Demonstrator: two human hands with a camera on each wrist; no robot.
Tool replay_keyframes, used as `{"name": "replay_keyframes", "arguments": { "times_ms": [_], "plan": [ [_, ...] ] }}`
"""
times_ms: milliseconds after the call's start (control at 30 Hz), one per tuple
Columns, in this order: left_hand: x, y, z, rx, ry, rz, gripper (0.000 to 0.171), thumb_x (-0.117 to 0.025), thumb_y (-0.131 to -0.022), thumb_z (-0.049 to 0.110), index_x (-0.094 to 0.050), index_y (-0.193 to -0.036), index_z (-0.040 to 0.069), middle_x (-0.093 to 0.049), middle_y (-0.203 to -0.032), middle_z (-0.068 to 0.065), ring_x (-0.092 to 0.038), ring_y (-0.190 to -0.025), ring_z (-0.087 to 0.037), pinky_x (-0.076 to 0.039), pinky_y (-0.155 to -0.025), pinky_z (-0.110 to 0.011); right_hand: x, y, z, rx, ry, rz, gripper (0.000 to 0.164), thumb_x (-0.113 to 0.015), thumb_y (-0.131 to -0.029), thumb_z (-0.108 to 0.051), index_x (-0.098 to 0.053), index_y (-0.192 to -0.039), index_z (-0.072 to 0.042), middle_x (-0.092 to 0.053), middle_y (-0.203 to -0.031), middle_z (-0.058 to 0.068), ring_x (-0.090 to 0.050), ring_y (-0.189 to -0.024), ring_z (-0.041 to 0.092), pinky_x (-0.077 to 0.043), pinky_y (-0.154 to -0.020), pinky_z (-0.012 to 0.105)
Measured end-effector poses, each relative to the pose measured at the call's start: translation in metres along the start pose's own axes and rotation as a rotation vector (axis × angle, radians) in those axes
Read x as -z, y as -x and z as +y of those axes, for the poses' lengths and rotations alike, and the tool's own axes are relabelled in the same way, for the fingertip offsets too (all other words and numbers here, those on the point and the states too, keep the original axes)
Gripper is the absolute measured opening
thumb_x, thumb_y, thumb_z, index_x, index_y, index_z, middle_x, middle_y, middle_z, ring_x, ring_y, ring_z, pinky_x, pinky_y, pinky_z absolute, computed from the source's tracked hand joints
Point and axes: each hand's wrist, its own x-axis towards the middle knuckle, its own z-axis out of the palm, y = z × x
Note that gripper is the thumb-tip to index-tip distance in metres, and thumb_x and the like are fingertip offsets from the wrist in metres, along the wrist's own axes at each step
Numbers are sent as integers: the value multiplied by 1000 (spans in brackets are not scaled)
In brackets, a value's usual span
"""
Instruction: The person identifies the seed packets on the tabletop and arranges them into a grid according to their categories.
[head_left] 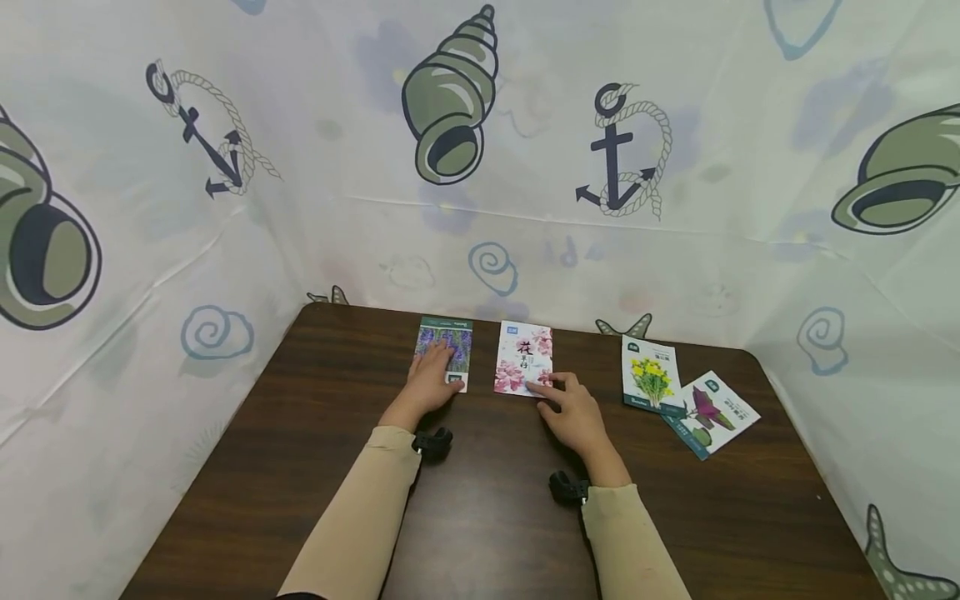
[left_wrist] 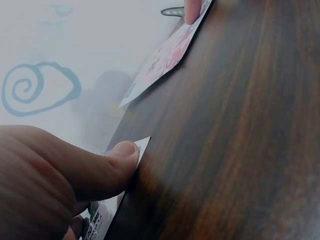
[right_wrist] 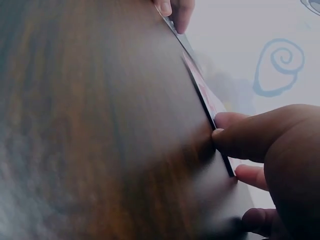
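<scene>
My left hand [head_left: 429,385] lies on a seed packet with purple lavender flowers [head_left: 462,354], fingers stretched over its picture and the thumb on its lower right corner. The thumb [left_wrist: 117,162] presses that corner in the left wrist view. To its right is a white packet with pink blossoms [head_left: 512,371]. My right hand [head_left: 576,415] touches this packet's lower right part, the index finger on its face and the thumb beside the bottom edge. In the right wrist view the thumb [right_wrist: 245,137] meets the edge of the pink packet [right_wrist: 204,92].
Right of my right hand lies a packet with yellow flowers [head_left: 648,375]. It overlaps a tilted packet with a purple plant [head_left: 718,414]. All lie on a dark wooden table [head_left: 495,517], with a patterned cloth [head_left: 555,267] hanging behind and at both sides.
</scene>
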Motion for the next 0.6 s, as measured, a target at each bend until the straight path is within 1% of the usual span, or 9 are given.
{"name": "replay_keyframes", "arguments": {
  "times_ms": [133, 267, 400, 467, 600],
  "plan": [
    [1, 1, 2, -1, 1, 1, 82, -72, -106, 29, -31, -172, 3, -12, -184, -16, 1, -173, -35, 8, -139, -60, 2, 1, -2, -7, -18, -12, 42, -75, -104, -22, -74, -144, -34, -54, -158, 17, -57, -138, 47, -46, -115, 68],
    [3, 4, 6, -15, -23, 17, 80, -72, -106, 27, -33, -171, 2, -15, -183, -19, -3, -173, -38, 4, -138, -62, 2, 1, -2, -5, -35, -12, 42, -75, -104, -21, -74, -144, -34, -54, -159, 16, -57, -137, 47, -45, -115, 68],
    [3, 7, 5, -9, -47, 22, 79, -73, -106, 26, -34, -170, 1, -17, -183, -20, -5, -172, -40, 1, -138, -64, -1, 2, 0, 2, -29, -25, 42, -74, -104, -22, -74, -144, -35, -53, -159, 16, -57, -137, 46, -45, -115, 68],
    [1, 6, 4, -2, -40, 18, 79, -73, -106, 26, -34, -170, 1, -16, -183, -19, -4, -172, -39, 2, -138, -63, -2, 2, 1, 3, -27, -28, 43, -74, -104, -22, -73, -145, -36, -53, -159, 17, -57, -137, 47, -45, -116, 68],
    [0, 2, 4, -10, -27, 19, 80, -72, -106, 27, -33, -171, 2, -14, -184, -18, -2, -173, -38, 5, -138, -62, 0, 0, 3, 5, -36, -14, 44, -75, -104, -21, -73, -145, -36, -53, -158, 17, -56, -137, 47, -44, -115, 69]
  ]
}}
